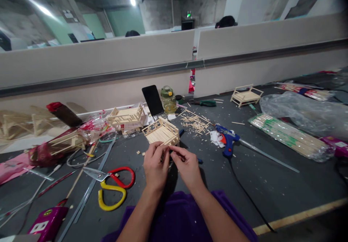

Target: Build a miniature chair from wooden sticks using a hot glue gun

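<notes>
A miniature bed made of pale wooden sticks (161,132), with lattice rails, stands in front of me. My left hand (156,166) is at its near edge, fingers closed in a pinch. Beside it my right hand (187,165) is also closed, thumb and fingertips pressed together close to the left fingertips. Whatever lies between the fingers is too small or hidden to make out. Behind and under the right hand, parts of a dark blue tool (200,161) show.
A blue glue gun (230,140) lies right, its cord running toward me. Short stick pieces (196,123) are heaped behind it. Red-and-yellow-handled scissors (115,184) lie left. Two more stick models, a phone (153,100), a jar (168,100) and bagged sticks (288,135) stand or lie around.
</notes>
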`<state>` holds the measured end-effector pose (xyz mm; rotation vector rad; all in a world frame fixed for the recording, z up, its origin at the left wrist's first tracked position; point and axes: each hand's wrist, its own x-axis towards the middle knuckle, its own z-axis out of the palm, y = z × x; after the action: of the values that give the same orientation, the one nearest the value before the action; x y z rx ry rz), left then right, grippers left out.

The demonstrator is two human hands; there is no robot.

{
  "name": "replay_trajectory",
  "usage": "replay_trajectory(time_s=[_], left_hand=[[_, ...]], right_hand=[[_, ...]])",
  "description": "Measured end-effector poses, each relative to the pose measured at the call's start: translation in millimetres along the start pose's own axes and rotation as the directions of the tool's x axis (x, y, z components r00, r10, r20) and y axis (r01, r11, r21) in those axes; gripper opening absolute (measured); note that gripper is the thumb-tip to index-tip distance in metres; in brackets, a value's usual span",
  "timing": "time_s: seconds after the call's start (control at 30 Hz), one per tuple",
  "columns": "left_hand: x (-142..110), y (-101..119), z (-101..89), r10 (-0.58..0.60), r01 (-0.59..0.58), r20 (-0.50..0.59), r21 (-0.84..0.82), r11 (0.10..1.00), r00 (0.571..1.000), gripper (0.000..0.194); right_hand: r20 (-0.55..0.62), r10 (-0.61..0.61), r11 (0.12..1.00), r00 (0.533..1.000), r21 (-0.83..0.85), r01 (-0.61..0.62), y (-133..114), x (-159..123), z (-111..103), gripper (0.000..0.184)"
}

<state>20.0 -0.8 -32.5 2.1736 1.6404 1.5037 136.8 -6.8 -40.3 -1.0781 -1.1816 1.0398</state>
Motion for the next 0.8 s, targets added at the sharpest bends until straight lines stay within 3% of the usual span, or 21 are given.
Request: replay_trajectory(time_s=[0.27, 0.43, 0.8], left_hand=[[2, 0, 2.2, -0.006, 0.004, -0.048, -0.039, 0.999, 0.999, 0.01], [2, -2, 3.0, -0.127, 0.121, -0.067, -0.083, 0.989, 0.99, 0.036], [11, 0, -0.3, -0.248, 0.249, 0.039, -0.261, 0.933, 0.968, 0.054]], right_hand=[[-0.004, 0.035, 0.999, 0.999, 0.023, -0.035, -1, -1, 2, 0.029], [-0.017, 0.042, 0.998, 0.999, 0.04, -0.041, -4, -1, 2, 0.027], [0.012, 0.027, 0.999, 1.0, 0.036, -0.027, -1, 0, 2, 0.027]])
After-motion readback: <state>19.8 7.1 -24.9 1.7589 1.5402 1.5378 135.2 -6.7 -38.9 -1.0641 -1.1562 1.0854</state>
